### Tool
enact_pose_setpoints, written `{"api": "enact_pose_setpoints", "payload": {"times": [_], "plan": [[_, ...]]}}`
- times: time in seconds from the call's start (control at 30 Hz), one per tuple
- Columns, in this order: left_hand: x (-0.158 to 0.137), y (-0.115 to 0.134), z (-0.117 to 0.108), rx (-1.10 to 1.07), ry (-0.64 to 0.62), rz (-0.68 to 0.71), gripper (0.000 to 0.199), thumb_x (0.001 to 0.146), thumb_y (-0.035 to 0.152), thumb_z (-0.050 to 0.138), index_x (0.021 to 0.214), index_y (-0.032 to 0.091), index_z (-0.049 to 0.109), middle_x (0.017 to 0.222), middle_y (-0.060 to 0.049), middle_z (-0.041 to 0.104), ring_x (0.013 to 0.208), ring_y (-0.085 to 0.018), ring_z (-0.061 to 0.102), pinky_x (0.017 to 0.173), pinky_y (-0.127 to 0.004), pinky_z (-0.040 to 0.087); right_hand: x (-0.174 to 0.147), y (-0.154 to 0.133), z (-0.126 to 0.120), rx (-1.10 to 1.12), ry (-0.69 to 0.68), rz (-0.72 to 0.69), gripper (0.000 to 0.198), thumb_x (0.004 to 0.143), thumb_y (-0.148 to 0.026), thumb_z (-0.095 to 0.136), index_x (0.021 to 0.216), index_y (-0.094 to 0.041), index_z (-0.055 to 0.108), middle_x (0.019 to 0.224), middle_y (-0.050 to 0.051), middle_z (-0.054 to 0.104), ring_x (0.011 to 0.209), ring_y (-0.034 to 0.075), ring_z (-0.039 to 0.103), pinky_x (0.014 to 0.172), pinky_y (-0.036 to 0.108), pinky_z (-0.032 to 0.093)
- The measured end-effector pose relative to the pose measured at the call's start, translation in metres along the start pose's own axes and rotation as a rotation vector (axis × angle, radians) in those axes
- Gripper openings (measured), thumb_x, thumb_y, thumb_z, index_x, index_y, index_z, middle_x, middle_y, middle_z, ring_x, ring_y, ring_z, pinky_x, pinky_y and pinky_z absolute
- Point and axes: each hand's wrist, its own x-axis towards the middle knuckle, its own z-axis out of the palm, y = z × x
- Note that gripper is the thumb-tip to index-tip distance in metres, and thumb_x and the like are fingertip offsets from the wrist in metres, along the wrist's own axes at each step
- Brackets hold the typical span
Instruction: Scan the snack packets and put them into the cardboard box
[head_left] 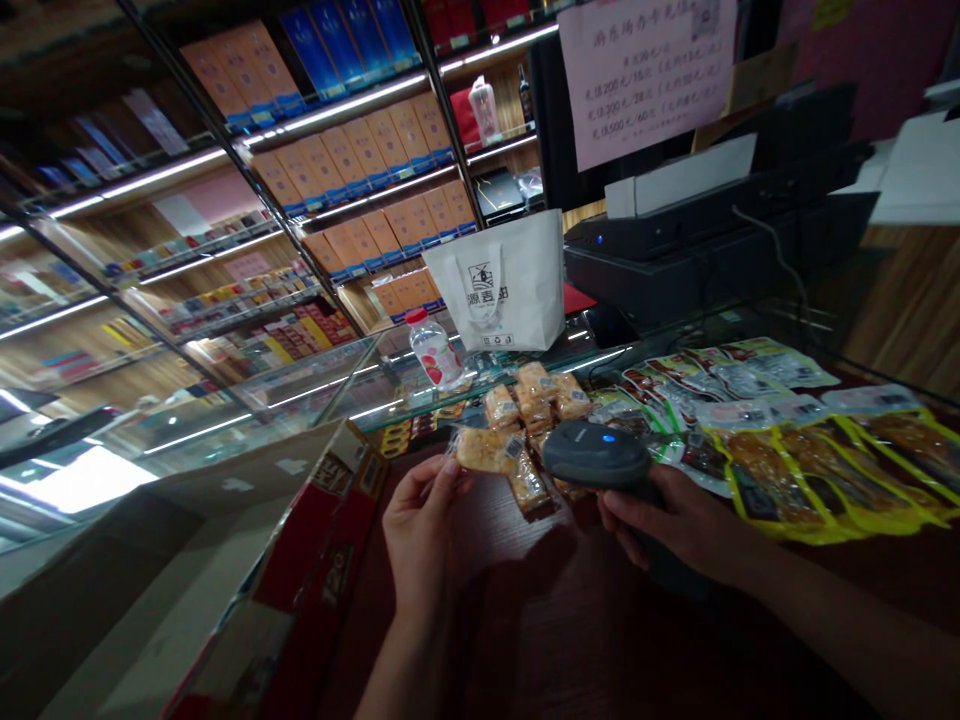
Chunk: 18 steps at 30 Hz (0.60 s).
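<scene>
My left hand (424, 510) pinches the left end of a clear-wrapped snack bar (484, 450) and holds it above the dark red counter (480, 620). A small label shows near the bar's right end. My right hand (675, 520) is wrapped round the handle of a dark grey barcode scanner (596, 455), whose head lies just right of the bar and shows a blue light. Behind them sits a pile of similar wrapped snack bars (536, 395). Another wrapped bar (529, 485) rests below the held one.
An open cardboard box (300, 530) stands at the left. Yellow-edged food packets (780, 470) lie at the right. A bottle with a red cap (435, 350), a white paper bag (502, 290) and a black cash-desk machine (675, 250) stand at the back, before stocked shelves.
</scene>
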Motion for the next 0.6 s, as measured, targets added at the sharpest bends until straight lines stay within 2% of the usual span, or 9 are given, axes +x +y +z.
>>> {"api": "enact_pose_setpoints", "payload": {"times": [0.27,0.47,0.6], "plan": [[0.0025,-0.003,-0.0018,0.029,0.005,0.035,0.026,0.063,0.032,0.089,0.078,0.016,0.075,0.087,-0.002,0.075,0.073,-0.013,0.069,0.068,-0.024,0.059,0.0008,0.0002,-0.0012,-0.047,0.001,-0.005,0.053,0.09,-0.071,0.059,0.076,-0.02,0.059,0.052,0.0,0.062,0.047,0.017,0.056,0.05,0.027,0.042],[0.0047,-0.0057,-0.0009,0.018,0.002,0.051,0.026,0.062,0.032,0.089,0.077,0.016,0.074,0.086,-0.002,0.075,0.071,-0.013,0.069,0.066,-0.026,0.06,0.0012,-0.0002,-0.0003,-0.042,0.004,-0.022,0.053,0.092,-0.07,0.058,0.077,-0.02,0.06,0.052,0.0,0.061,0.047,0.016,0.056,0.049,0.026,0.041],[0.0002,-0.0006,-0.0007,-0.003,0.006,0.026,0.029,0.061,0.033,0.09,0.077,0.015,0.074,0.087,-0.002,0.075,0.073,-0.013,0.069,0.067,-0.024,0.059,0.0017,0.005,-0.001,-0.015,0.012,-0.038,0.054,0.089,-0.072,0.061,0.081,-0.019,0.062,0.059,0.001,0.064,0.046,0.016,0.056,0.048,0.027,0.042]]}}
